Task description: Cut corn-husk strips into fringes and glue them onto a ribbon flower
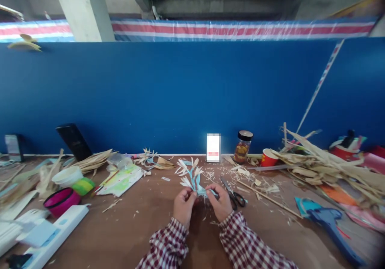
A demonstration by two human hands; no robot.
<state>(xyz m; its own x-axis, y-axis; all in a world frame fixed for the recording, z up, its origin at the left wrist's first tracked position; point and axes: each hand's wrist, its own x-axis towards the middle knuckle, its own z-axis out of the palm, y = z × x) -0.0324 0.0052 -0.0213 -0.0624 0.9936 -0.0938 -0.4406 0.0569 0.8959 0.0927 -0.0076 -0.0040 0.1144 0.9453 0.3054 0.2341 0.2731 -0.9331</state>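
My left hand [184,205] pinches the lower stem of a craft flower sprig [192,172]. The sprig has pale, pointed petals that look like dried husk and a light-blue wrapped stem. Between finger and thumb of my right hand [221,204] is the end of a light-blue strip [202,191], which runs across to the stem's base. Both hands are just above the table, close together. Black-handled scissors [237,199] lie right beside my right hand, partly behind it. The fingertips cover part of the stem and strip.
Husk scraps litter the brown table [120,233]. A lidded jar [243,148], a red paper cup [268,158] and a husk pile [327,168] stand right of centre. A blue glue gun [333,225] lies at right. A white power strip [60,235] and magenta bowl [61,203] occupy the left.
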